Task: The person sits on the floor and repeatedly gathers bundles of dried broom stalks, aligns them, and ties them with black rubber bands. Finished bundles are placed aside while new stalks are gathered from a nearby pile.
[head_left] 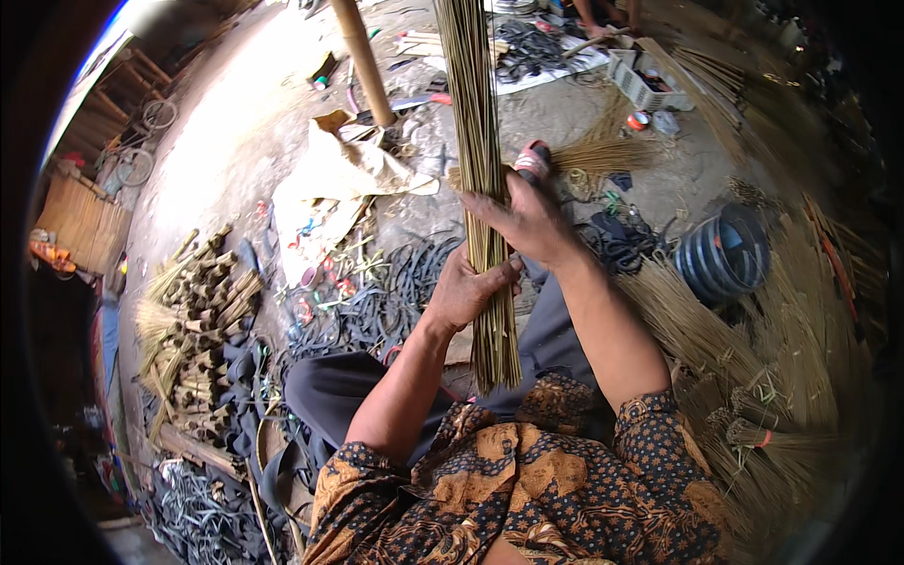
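A long bundle of thin, greenish-brown sticks [471,94] stands upright in front of me, its top running out of the picture. My left hand [468,290] is wrapped round its lower part, the thumb lying across the front. Higher up, my right hand [529,218] presses on the bundle from the right, with its fingers across the front of the sticks and its thumb raised. The cut lower ends [496,372] spread a little above my lap.
Dark rubber strips [377,306] lie tangled before my legs. Short tied stick bundles [202,330] are piled at left. A ribbed dark bucket [723,252] and loose long sticks [697,320] lie at right. A bamboo post [363,61] and a grey crate [646,83] stand farther off.
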A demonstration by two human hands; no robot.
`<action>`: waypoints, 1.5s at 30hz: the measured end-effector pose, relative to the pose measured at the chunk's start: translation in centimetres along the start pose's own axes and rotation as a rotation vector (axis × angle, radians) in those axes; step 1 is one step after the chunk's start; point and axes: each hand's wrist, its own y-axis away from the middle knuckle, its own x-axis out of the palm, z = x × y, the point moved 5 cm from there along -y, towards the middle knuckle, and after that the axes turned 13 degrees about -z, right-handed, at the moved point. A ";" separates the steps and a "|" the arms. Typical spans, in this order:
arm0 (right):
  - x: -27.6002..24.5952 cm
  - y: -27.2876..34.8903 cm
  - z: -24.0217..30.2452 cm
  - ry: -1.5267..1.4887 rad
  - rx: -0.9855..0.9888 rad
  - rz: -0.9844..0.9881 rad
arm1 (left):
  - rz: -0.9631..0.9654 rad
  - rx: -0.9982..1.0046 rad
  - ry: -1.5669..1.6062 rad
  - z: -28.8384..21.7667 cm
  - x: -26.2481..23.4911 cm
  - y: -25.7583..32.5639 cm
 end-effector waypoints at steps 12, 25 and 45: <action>2.6 4.7 -9.4 0.028 0.237 -0.045 | -0.230 -0.090 0.047 3.5 -6.0 2.5; 3.0 6.5 -13.7 -0.261 0.284 -0.208 | -0.272 -0.173 0.138 4.3 -5.8 2.4; 0.2 8.0 -11.5 -0.343 0.444 -0.327 | -0.213 -0.247 0.153 5.4 -4.8 2.1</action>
